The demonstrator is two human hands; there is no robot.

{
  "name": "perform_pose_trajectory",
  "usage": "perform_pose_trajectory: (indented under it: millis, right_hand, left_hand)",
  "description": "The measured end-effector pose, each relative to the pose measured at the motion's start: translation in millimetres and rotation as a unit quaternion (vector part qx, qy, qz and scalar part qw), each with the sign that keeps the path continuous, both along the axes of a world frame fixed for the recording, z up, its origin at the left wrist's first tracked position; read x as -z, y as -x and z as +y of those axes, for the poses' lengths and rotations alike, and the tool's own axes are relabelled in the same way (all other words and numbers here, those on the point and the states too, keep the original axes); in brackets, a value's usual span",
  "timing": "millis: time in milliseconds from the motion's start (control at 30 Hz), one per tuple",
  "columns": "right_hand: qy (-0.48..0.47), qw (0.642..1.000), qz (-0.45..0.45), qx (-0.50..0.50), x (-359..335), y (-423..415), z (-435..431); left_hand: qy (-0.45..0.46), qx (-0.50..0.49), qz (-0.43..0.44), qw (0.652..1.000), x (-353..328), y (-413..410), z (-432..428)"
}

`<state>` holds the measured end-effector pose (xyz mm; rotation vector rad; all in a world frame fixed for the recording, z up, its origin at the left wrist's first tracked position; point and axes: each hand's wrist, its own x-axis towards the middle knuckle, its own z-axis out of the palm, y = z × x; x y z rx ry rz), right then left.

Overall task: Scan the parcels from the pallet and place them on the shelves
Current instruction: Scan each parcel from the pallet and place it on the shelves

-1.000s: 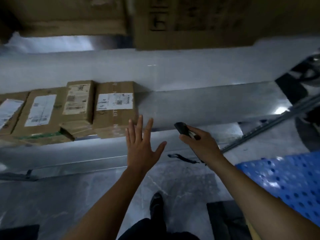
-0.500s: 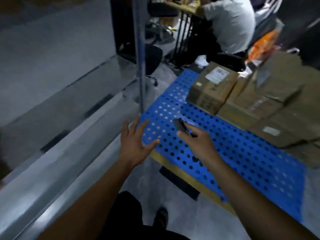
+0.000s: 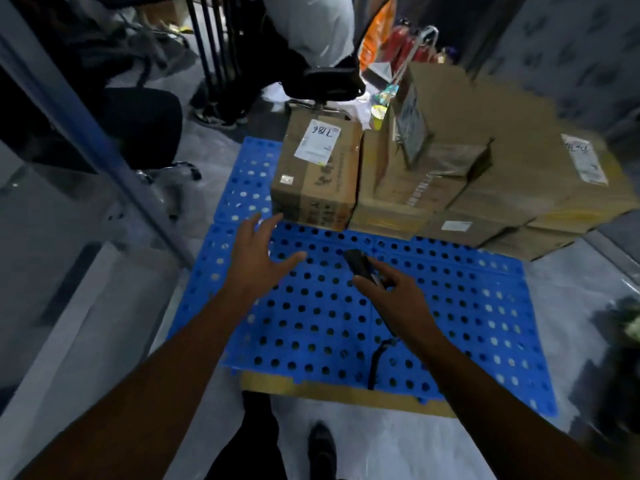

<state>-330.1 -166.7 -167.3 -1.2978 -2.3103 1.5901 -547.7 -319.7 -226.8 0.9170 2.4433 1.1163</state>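
A blue perforated pallet (image 3: 450,327) lies on the floor before me. Several cardboard parcels are stacked on its far side; the nearest one (image 3: 317,188) carries a white label with handwriting. My left hand (image 3: 258,258) reaches out with fingers spread, empty, a short way in front of that parcel's lower left corner. My right hand (image 3: 391,296) grips a small black scanner (image 3: 360,263), held over the pallet and pointing toward the parcels. A dark strap hangs below the right wrist.
A grey metal shelf upright (image 3: 86,133) runs diagonally at the left. A black office chair (image 3: 145,123) stands behind it. A person in a white top sits at the back by another chair (image 3: 329,84). My shoes are near the pallet's front edge.
My view has swung from the shelf with its parcels round to the pallet. Both hands have kept their pose and now hover over the pallet, closer to the stacked parcels.
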Motion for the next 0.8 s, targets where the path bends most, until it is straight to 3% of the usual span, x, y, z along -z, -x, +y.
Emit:
perform_pose_trajectory:
  millis: [167,300,433,667,800]
  right_hand:
    - [-0.003,0.999,-0.002,0.053,-1.3,37.1,9.6]
    - [-0.022,0.997,-0.006,0.08,1.9,55.0,10.0]
    - [-0.032,0.997,-0.018,0.067,0.2,68.3,8.2]
    - [-0.066,0.997,-0.035,0.019,-16.5,72.8,5.9]
    - [-0.087,0.987,-0.097,-0.09,-34.3,64.4,17.1]
  left_hand:
    - [-0.003,0.055,-0.023,0.998,7.7,96.8,57.3]
    - [0.006,0.114,-0.038,0.993,28.9,126.0,92.7]
    - [-0.062,0.093,-0.008,0.994,44.0,114.3,87.2]
    - [-0.082,0.08,0.011,0.993,51.4,49.2,0.8]
    - [-0.097,0.103,-0.017,0.99,58.5,23.9,-33.7]
